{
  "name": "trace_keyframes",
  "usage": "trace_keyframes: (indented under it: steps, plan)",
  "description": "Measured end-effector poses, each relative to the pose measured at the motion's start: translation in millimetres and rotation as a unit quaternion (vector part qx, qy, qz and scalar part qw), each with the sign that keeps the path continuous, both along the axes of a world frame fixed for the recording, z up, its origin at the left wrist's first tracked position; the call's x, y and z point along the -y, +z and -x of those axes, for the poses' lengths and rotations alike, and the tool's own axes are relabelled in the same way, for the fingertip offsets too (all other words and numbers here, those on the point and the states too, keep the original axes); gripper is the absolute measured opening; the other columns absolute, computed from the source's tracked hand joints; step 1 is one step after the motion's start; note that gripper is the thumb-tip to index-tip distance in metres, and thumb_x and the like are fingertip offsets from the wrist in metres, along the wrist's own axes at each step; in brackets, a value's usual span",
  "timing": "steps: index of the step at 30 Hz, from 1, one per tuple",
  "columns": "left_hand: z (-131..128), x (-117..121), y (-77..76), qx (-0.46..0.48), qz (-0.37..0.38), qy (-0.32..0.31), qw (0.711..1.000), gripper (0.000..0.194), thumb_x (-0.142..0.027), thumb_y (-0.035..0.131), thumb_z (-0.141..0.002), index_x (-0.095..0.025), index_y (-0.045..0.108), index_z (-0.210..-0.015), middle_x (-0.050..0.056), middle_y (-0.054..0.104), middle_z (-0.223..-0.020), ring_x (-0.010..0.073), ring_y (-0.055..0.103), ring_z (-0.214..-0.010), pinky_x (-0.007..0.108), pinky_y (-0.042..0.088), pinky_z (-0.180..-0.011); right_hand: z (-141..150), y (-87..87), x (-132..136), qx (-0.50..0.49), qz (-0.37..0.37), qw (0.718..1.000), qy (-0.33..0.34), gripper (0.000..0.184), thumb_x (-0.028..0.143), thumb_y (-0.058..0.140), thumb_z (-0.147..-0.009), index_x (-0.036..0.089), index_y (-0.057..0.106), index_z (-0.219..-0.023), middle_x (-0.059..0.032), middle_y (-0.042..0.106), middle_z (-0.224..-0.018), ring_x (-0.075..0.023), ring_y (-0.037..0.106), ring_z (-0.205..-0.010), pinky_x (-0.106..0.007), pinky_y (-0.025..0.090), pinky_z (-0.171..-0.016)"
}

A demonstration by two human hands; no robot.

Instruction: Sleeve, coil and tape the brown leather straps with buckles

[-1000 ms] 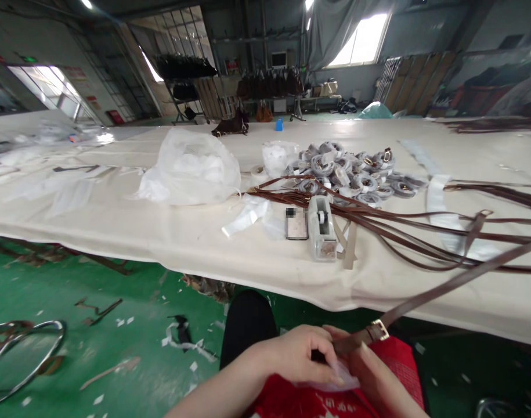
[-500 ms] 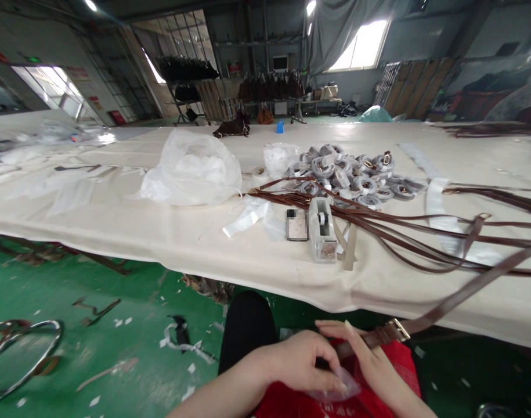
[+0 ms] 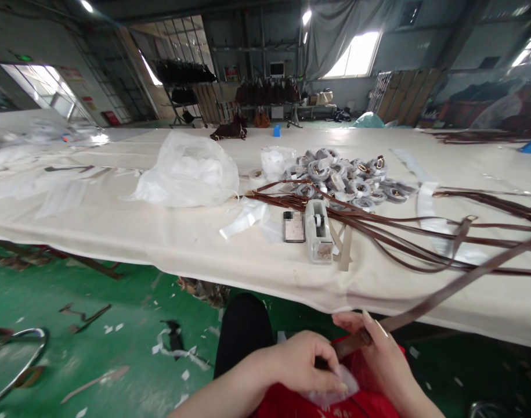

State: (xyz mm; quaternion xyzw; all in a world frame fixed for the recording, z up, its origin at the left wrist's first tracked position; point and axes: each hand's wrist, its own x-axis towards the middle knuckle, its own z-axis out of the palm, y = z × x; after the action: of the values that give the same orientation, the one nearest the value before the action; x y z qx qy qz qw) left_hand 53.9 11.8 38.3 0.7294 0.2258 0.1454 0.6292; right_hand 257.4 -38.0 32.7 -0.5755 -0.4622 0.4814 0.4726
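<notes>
Low in the head view, over my lap, my left hand [image 3: 302, 363] pinches the end of a brown leather strap [image 3: 448, 288] together with a small clear plastic bag [image 3: 335, 390]. My right hand [image 3: 378, 354] curls around the same strap just to the right, fingers closed on it. The strap runs up and to the right, over the table edge. Its buckle is hidden under my right hand. A red garment [image 3: 300, 403] covers my lap beneath both hands.
A long cloth-covered table [image 3: 161, 232] carries more brown straps [image 3: 400, 229], a tape dispenser [image 3: 317, 232], a pile of wrapped strap rolls [image 3: 347, 177], a white plastic bag [image 3: 189, 171] and paper strips. Scraps litter the green floor [image 3: 73, 325]. Racks of bags stand far behind.
My right hand has slid up along the strap and now covers the buckle, which showed beside it before. My left hand keeps its pinch on the strap end and plastic bag.
</notes>
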Motion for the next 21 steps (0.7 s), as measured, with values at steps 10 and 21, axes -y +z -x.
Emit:
trace_keyframes:
  steps: [10, 21]
  plan:
    - [-3, -5, 8.0, 0.004, -0.023, 0.002, 1.000, 0.036, -0.051, 0.074, -0.076, -0.016, 0.079, -0.084, 0.006, 0.076, -0.080, 0.0153, 0.064, -0.070, 0.021, 0.047, -0.067, 5, 12.2, -3, -0.010, 0.068, 0.997, 0.026, 0.050, 0.060, 0.041, -0.096, 0.028, 0.080, -0.094, -0.0081, 0.080, -0.109, -0.0332, 0.070, -0.110, -0.053, 0.050, -0.105]
    - [-6, -9, 11.5, 0.065, 0.013, -0.003, 0.998, 0.037, -0.052, 0.072, -0.081, -0.017, 0.078, -0.091, 0.007, 0.076, -0.099, 0.0194, 0.069, -0.089, 0.025, 0.051, -0.083, 28, 18.1, 1, -0.169, 0.082, 0.976, 0.106, 0.050, 0.058, 0.070, -0.082, 0.025, 0.073, -0.119, -0.0127, 0.071, -0.129, -0.0356, 0.063, -0.121, -0.054, 0.045, -0.108]
